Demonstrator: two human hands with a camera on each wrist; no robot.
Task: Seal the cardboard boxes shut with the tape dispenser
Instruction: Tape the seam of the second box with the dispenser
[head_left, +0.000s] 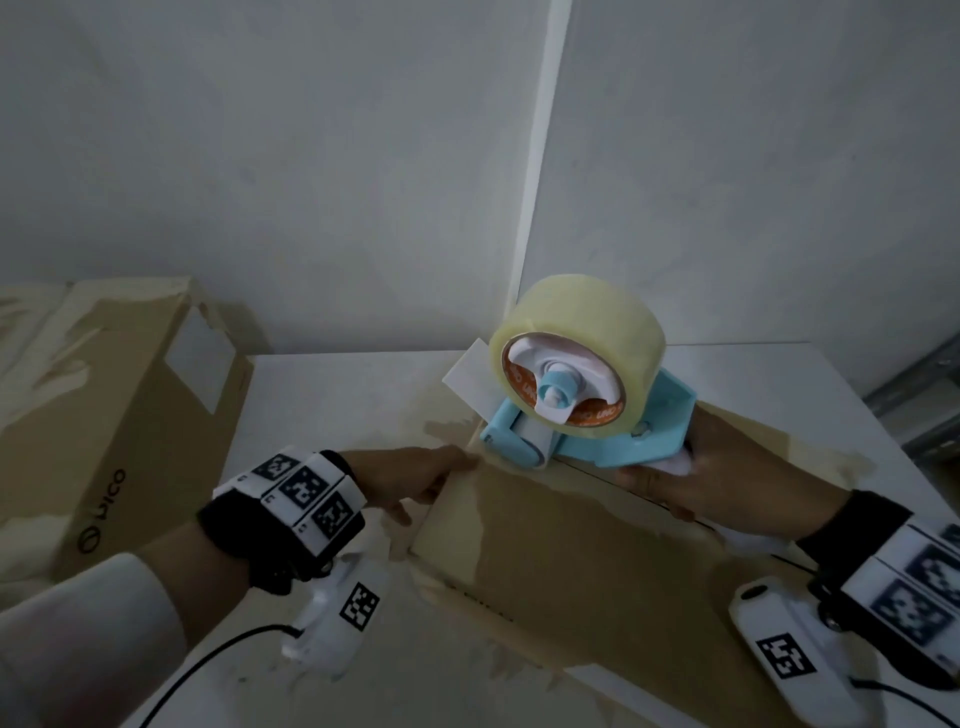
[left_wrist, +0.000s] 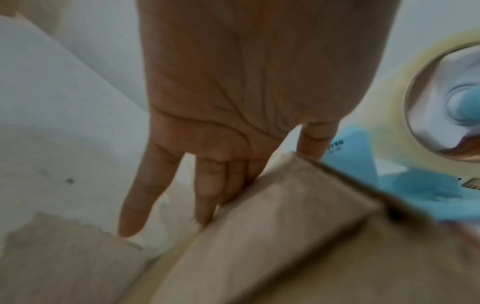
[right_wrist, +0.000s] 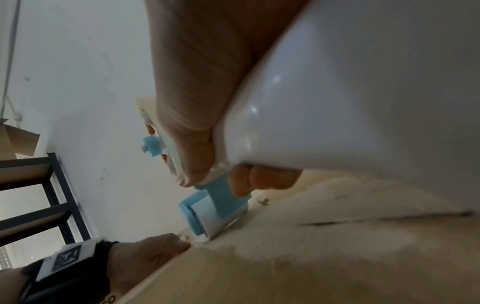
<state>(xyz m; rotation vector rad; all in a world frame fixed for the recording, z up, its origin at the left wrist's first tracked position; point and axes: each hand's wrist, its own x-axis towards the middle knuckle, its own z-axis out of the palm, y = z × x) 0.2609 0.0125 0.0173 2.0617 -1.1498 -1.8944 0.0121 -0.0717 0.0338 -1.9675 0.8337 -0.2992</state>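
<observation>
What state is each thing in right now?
Small cardboard box: flaps closed, seam visible.
Tape dispenser: roller on box's far edge.
Right hand: grips dispenser handle.
Left hand: fingers straight, bracing box side.
Large cardboard box: closed, untouched.

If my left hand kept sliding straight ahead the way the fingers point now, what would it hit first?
Probably nothing soon. The left hand lies with straight fingers along the side of the box, pointing past its corner over the white table. The wall looks like the first thing in line, though depth is unclear.
</observation>
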